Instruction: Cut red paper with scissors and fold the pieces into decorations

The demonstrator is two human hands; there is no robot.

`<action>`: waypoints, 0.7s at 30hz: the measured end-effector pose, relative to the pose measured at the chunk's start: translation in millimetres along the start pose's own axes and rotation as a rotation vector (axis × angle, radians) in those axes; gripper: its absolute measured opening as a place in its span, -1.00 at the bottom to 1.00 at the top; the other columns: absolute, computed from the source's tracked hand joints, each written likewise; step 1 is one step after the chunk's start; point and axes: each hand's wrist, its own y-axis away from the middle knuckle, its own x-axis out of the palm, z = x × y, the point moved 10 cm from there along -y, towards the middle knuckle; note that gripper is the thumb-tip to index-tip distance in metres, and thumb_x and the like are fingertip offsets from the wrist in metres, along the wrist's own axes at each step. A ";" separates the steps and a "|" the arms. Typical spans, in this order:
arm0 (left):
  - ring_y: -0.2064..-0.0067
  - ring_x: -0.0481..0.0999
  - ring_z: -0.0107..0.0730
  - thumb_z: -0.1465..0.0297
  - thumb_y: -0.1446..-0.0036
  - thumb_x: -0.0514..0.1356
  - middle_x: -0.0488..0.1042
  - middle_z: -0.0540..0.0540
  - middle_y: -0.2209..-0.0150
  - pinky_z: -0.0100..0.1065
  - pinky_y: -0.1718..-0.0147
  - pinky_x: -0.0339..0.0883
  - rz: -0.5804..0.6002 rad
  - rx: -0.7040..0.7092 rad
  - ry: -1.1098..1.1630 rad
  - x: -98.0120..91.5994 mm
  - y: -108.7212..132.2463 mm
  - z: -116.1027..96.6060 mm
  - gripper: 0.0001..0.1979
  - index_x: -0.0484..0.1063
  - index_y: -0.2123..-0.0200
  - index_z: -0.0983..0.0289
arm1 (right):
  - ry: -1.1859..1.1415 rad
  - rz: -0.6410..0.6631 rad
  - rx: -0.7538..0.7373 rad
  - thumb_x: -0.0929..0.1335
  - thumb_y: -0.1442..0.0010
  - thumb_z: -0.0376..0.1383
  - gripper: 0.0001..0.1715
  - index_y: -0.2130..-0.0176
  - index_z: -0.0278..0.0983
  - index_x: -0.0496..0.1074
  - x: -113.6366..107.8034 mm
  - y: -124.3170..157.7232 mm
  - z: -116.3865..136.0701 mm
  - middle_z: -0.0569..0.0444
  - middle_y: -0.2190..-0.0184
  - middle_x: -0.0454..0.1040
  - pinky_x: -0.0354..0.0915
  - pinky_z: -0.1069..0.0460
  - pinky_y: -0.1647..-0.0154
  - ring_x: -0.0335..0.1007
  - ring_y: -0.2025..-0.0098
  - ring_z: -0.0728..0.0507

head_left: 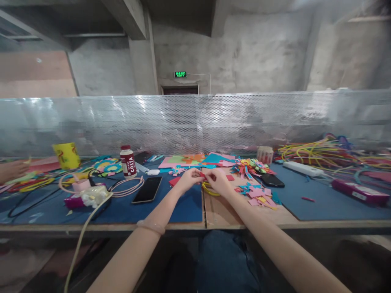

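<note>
Working with both hands close together, above the middle of the bench. Between the fingertips of the left hand and of the right hand, a small red piece. On each side, a narrow grip, pinching this same piece (partly covered by the fingers, so impossible to tell its exact shape). Just below the right hand, some yellow loops on the bare wooden surface. Close to the left hand, on its left, a red paper; on the other side, near the right hand, a red square. Farther right, a loose heap of paper scraps, mostly pink and blue, and behind it a many-coloured paper cluster, near a black phone. Behind the hands, overlapping coloured sheets.

On the blue mat at left, a dark phone, lying flat, near a small white case and an upright bottle with dark red cap. Farther left, a yellow container and, at the border of the view, the hand of another person. Far to the right, a white bar, a purple box and a tangle of coloured strands. Along the back, a perforated metal panel.
</note>
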 end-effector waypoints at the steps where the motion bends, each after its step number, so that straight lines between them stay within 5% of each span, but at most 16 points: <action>1: 0.37 0.44 -0.41 0.33 0.18 0.27 0.43 0.06 0.44 -0.35 0.37 0.32 0.003 -0.007 0.005 0.3 0.1 0.4 -0.71 0.31 0.37 0.33 | -0.004 -0.002 0.005 0.22 -0.05 -0.38 -0.84 0.49 -0.31 0.35 -0.4 -0.1 -0.2 0.09 0.54 0.36 0.17 0.09 0.44 0.22 0.49 -0.02; 10: 0.38 0.44 -0.41 0.33 0.16 0.25 0.44 0.05 0.46 -0.38 0.39 0.31 0.039 -0.009 -0.004 4.6 2.5 -3.5 -0.72 0.33 0.34 0.32 | -0.020 0.002 0.036 0.23 -0.04 -0.40 -0.83 0.53 -0.32 0.35 -1.7 -1.3 -6.6 0.12 0.58 0.34 0.15 0.11 0.49 0.19 0.53 0.01; 21: 0.44 0.42 -0.44 0.34 0.18 0.25 0.45 0.06 0.50 -0.39 0.41 0.28 -0.004 0.012 -0.043 -0.4 -0.8 0.0 -0.76 0.34 0.42 0.35 | -0.036 -0.003 0.025 0.25 -0.03 -0.37 -0.82 0.33 -0.31 0.42 -1.6 -0.9 -5.2 0.06 0.45 0.41 0.20 0.10 0.44 0.25 0.46 0.00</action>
